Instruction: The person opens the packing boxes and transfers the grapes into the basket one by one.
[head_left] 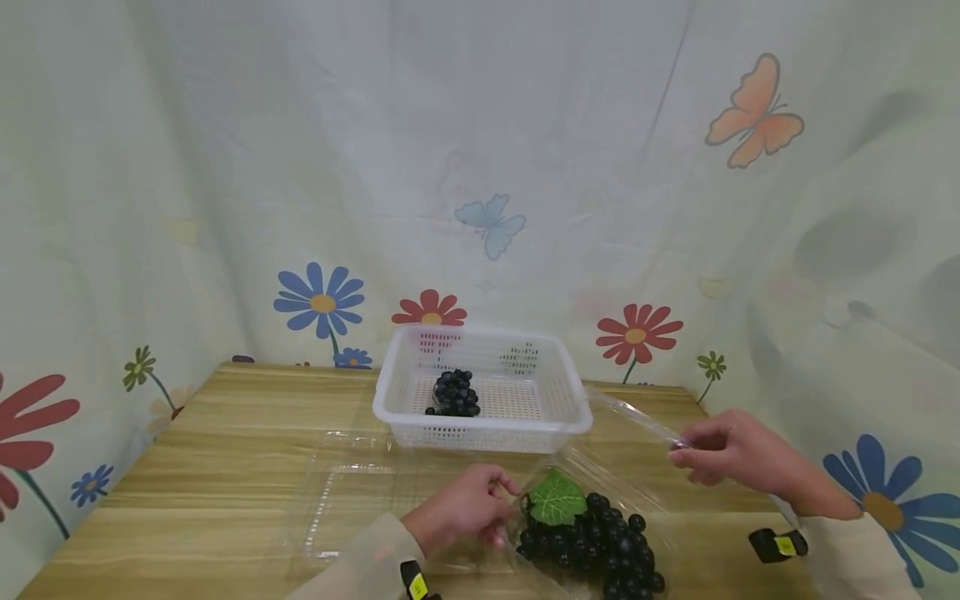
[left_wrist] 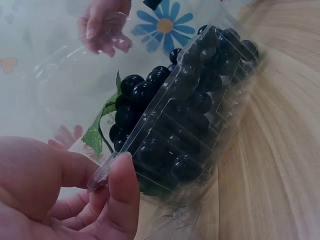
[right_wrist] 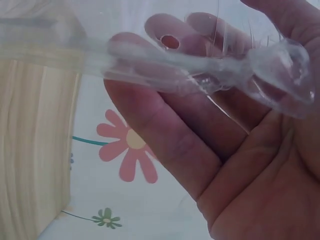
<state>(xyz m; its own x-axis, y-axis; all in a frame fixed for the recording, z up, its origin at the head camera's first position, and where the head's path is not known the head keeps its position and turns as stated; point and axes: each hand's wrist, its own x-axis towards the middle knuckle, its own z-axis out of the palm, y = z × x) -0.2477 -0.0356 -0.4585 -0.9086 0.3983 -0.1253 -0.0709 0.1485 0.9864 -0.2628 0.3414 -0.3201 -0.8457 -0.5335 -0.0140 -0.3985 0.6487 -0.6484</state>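
A clear plastic clamshell box (left_wrist: 165,117) holds a big bunch of dark grapes (head_left: 600,542) with a green leaf (head_left: 557,498) on top. My left hand (head_left: 468,504) pinches the box's near rim corner between thumb and fingers, seen close in the left wrist view. To the right, my right hand (head_left: 742,458) holds the edge of the raised clear lid (head_left: 637,417) between thumb and fingers. In the right wrist view, the lid's plastic edge (right_wrist: 200,75) passes in front of the fingers (right_wrist: 150,120).
Behind the box stands a white slotted basket (head_left: 480,433) with a small dark grape bunch (head_left: 454,393) inside. Another clear plastic box (head_left: 348,500) lies on the wooden table (head_left: 225,467) at left. A printed curtain (head_left: 487,125) surrounds the table's back and sides.
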